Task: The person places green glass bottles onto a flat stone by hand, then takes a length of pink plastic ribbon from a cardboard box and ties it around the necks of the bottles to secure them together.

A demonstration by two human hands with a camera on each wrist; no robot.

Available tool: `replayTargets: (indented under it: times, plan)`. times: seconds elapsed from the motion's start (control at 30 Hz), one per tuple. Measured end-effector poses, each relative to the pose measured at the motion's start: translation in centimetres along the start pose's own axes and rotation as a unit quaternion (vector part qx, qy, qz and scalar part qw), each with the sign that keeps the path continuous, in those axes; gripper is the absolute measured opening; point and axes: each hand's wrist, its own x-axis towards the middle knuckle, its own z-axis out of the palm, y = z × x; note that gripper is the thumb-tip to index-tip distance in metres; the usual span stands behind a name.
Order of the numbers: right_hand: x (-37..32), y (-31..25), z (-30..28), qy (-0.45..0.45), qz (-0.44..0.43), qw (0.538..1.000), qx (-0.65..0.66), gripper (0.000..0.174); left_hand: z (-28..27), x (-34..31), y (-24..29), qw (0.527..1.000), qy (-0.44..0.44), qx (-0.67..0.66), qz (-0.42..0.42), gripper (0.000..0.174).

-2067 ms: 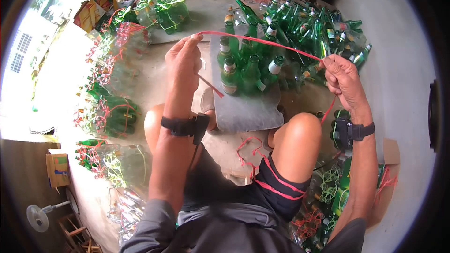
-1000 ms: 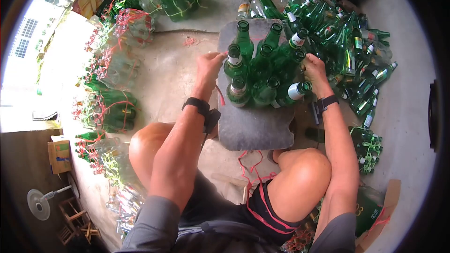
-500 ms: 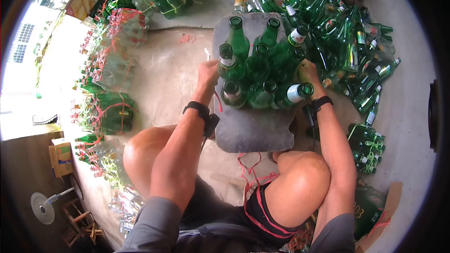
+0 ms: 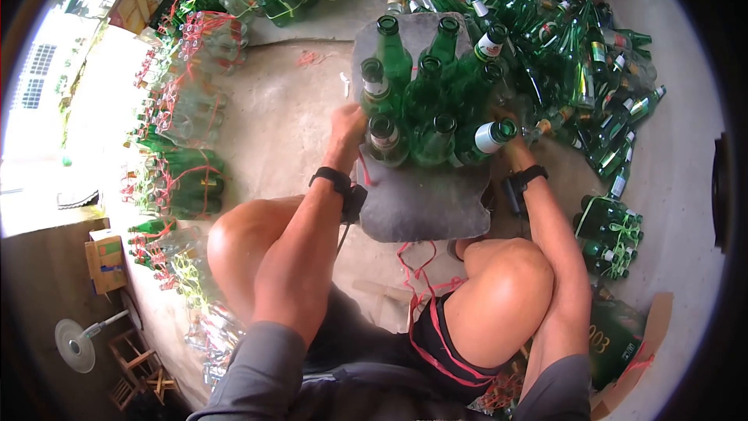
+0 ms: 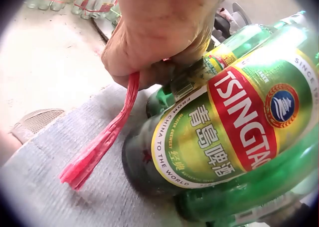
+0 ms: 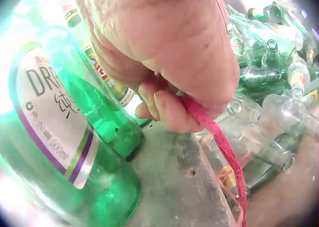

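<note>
Green bottles [image 4: 430, 97] stand upright in a tight group on a grey board [image 4: 425, 206]. At the group's left side is my left hand [image 4: 347, 129]; the left wrist view shows it [image 5: 159, 32] gripping red twine [image 5: 102, 147], whose loose end hangs over the board beside a labelled bottle [image 5: 239, 117]. My right hand [image 4: 516, 140] is at the group's right side, partly hidden by bottles. In the right wrist view its curled fingers [image 6: 167, 110] hold red twine [image 6: 222, 147] trailing down past the board's edge. Behind the bottles the twine is hidden.
Loose bottles [image 4: 580, 70] lie piled at the right. Tied bottle bundles [image 4: 187, 179] line the left side, and another [image 4: 612, 238] lies by my right arm. More red twine [image 4: 417, 273] hangs near my right knee. A fan [image 4: 75, 345] stands at lower left.
Both hands came down from holding the twine stretched above the bottles to either side of the group. Over the last half second, the right hand has moved slightly down, toward my body.
</note>
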Motion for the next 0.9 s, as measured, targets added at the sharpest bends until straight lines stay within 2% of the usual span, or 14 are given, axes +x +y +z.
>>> replayTargets:
  times: [0.03, 0.1, 0.13, 0.2, 0.23, 0.3, 0.33, 0.4, 0.5, 0.57, 0.73, 0.83, 0.9]
  plan:
    - [-1.1, -1.7, 0.5, -0.001, -0.001, 1.000, 0.001, 0.022, -0.3, 0.5, -0.9, 1.000, 0.008, 0.000, -0.006, 0.027]
    - [-3.8, -6.7, 1.6, 0.065, 0.142, 0.974, 0.163, 0.020, -0.4, 0.0, -1.1, 1.000, 0.016, 0.000, -0.011, 0.028]
    - [-3.8, -6.1, 1.5, 0.065, 0.140, 0.974, 0.164, 0.020, -0.2, -0.7, -0.7, 1.000, 0.022, -0.005, -0.018, 0.028]
    - [-3.4, -3.1, 1.1, 0.053, 0.013, 0.997, 0.052, 0.019, -0.1, -2.2, -0.2, 0.999, 0.029, -0.008, -0.026, 0.028]
    - [-3.0, -1.5, 0.5, 0.052, 0.013, 0.997, 0.053, 0.019, 0.1, -2.7, -0.1, 0.999, 0.032, -0.003, -0.033, 0.029]
    - [-2.5, -0.3, -0.2, -0.033, 0.104, 0.994, 0.027, 0.016, 0.0, -3.8, 0.3, 0.999, 0.036, 0.004, -0.039, 0.030]
    - [-2.7, -0.5, -0.5, -0.033, 0.103, 0.994, 0.028, 0.016, -0.1, -4.4, 0.5, 0.999, 0.023, 0.012, -0.035, 0.030]
    - [-3.4, -1.3, -1.3, -0.121, 0.150, 0.981, -0.035, 0.018, 0.2, -5.7, 1.2, 0.999, 0.011, 0.021, -0.030, 0.030]
    - [-5.3, -1.9, -0.3, -0.082, 0.184, 0.980, 0.007, 0.018, 1.1, -8.0, 2.1, 0.995, 0.057, 0.047, -0.073, 0.032]
    - [-6.6, -2.4, -0.2, -0.088, 0.197, 0.976, 0.034, 0.018, 1.2, -9.1, 2.0, 0.997, 0.045, 0.038, -0.044, 0.032]
    - [-9.2, -3.4, 0.0, -0.111, 0.228, 0.966, 0.049, 0.026, 1.0, -9.8, 0.6, 0.995, 0.057, 0.033, -0.068, 0.033]
    - [-10.2, -3.4, -0.1, -0.121, 0.218, 0.967, 0.059, 0.031, 0.8, -10.3, -0.8, 0.994, 0.087, 0.043, -0.057, 0.031]
    - [-10.5, -3.4, -0.2, -0.128, 0.219, 0.966, 0.051, 0.033, 0.7, -10.4, -1.4, 0.995, 0.088, -0.001, -0.051, 0.017]
